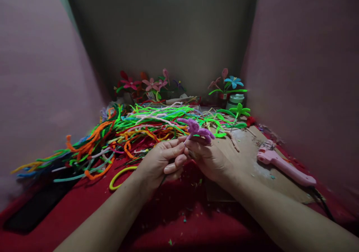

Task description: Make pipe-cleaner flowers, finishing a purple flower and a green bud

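Note:
A purple pipe-cleaner flower (193, 126) is held up over the middle of the table, its fuzzy petals spreading above my fingers. My right hand (210, 160) is closed around its lower part, thumb and fingers pinched together. Against it, my left hand (169, 156) pinches at the base of the same flower, with its fingers curled. The fingertips of both hands meet there, and they hide the flower's lower end. Just behind the hands lies a big heap of pipe cleaners (157, 115) in green, orange, white and other colours.
On the right, a pink glue gun (286, 166) with a black cord rests on a cardboard sheet (246, 169). Yellow scissor-like handle loop (113, 181) and a black flat object (39, 203) lie left. Finished flowers (151, 84) and a lidded jar (236, 100) stand behind on the red cloth (168, 222).

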Available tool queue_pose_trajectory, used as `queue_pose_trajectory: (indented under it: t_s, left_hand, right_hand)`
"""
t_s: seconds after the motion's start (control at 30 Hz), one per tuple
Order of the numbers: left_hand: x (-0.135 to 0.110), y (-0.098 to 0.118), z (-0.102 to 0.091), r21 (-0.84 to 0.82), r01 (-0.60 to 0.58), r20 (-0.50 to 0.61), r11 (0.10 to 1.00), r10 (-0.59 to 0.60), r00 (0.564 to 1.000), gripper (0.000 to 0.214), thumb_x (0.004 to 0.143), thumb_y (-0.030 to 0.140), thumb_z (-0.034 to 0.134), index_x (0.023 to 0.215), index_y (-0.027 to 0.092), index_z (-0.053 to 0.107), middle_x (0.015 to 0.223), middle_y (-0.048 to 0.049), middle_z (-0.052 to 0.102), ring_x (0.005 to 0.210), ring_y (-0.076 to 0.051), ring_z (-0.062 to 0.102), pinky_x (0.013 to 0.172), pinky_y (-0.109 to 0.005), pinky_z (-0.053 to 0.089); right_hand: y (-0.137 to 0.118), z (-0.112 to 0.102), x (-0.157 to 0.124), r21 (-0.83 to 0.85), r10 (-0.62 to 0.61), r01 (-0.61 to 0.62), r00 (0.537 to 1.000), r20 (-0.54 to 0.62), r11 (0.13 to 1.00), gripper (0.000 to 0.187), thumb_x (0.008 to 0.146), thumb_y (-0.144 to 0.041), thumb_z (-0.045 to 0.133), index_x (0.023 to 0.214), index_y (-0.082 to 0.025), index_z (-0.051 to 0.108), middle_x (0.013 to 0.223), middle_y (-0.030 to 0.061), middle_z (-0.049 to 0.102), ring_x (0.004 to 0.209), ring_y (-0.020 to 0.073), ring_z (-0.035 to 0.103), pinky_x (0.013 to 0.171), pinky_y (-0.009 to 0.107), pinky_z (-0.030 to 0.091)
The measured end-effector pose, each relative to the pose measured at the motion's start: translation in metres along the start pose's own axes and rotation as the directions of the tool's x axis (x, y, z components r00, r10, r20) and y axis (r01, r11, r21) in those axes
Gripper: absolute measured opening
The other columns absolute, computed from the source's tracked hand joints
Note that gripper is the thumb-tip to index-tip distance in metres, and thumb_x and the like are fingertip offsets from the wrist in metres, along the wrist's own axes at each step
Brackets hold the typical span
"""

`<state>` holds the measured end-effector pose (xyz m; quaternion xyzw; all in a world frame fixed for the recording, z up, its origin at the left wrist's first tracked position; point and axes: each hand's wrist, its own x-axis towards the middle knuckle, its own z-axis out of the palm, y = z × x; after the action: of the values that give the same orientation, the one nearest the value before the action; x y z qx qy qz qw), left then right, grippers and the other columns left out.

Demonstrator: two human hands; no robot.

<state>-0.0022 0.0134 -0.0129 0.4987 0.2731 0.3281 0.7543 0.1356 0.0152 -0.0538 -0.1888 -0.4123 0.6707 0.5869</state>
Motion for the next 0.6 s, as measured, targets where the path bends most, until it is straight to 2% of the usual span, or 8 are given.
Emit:
queue_pose_trajectory:
  t_s: [0.1,0.17,0.27,0.33,0.43,0.6]
  left_hand:
    - [-0.002,0.001,0.006,0.293,-0.054,-0.129,0.955,0.095,0.987,0.018,0.084,0.033,0.051,0.078,0.016,0.055,0.049,0.0068,0.045,0.032,-0.002,0.026,0.032,-0.014,0.023]
    - [-0.003,-0.002,0.01,0.53,-0.101,-0.186,0.842,0.232,0.955,0.023,0.084,0.032,0.051,0.069,0.015,0.052,0.049,0.0054,0.045,0.036,-0.003,0.034,0.035,-0.015,0.026]
    - [-0.002,-0.008,0.011,0.754,-0.164,-0.162,0.636,0.422,0.892,0.02,0.083,0.028,0.051,0.068,0.015,0.053,0.053,0.0048,0.047,0.043,-0.005,0.041,0.042,-0.017,0.033]
    - [-0.001,-0.011,0.01,0.803,-0.19,-0.154,0.565,0.505,0.849,0.013,0.083,0.026,0.051,0.077,0.016,0.057,0.056,0.0042,0.05,0.046,-0.007,0.045,0.045,-0.018,0.037]
    - [-0.001,-0.015,0.01,0.775,-0.254,-0.17,0.578,0.577,0.799,0.01,0.083,0.024,0.053,0.086,0.016,0.059,0.06,0.0039,0.055,0.049,-0.008,0.05,0.049,-0.02,0.04]
    - [-0.002,-0.014,0.014,0.515,-0.405,-0.209,0.756,0.569,0.796,0.003,0.077,0.019,0.062,0.075,0.017,0.061,0.058,0.0037,0.057,0.052,-0.009,0.053,0.053,-0.021,0.044]
  right_hand:
    - [0.003,0.001,-0.001,-0.027,-0.058,0.057,0.996,-0.065,0.998,0.009,0.072,-0.025,0.069,0.079,-0.02,0.069,0.067,-0.0012,0.061,0.058,0.0104,0.05,0.055,0.024,0.039]
    - [0.003,0.003,-0.002,-0.039,-0.081,0.077,0.99,-0.112,0.996,0.011,0.071,-0.026,0.07,0.081,-0.02,0.069,0.07,-0.0007,0.062,0.06,0.0112,0.051,0.056,0.024,0.04]
    - [0.0,0.007,-0.004,-0.08,-0.158,0.147,0.976,-0.147,0.986,0.009,0.07,-0.023,0.07,0.08,-0.021,0.069,0.074,-0.0015,0.064,0.069,0.0123,0.055,0.065,0.026,0.044]
    - [-0.004,0.011,-0.007,-0.137,-0.206,0.185,0.966,-0.159,0.973,0.008,0.071,-0.022,0.07,0.079,-0.021,0.069,0.074,-0.0026,0.064,0.072,0.0124,0.056,0.072,0.027,0.046]
    - [-0.011,0.018,-0.012,-0.248,-0.249,0.205,0.955,-0.162,0.947,0.009,0.073,-0.025,0.069,0.081,-0.022,0.07,0.076,-0.0025,0.065,0.074,0.0131,0.057,0.074,0.029,0.047]
    - [-0.014,0.023,-0.016,-0.375,-0.33,0.265,0.936,-0.12,0.888,0.014,0.072,-0.029,0.07,0.086,-0.024,0.069,0.086,-0.0003,0.067,0.079,0.0157,0.059,0.069,0.029,0.048]
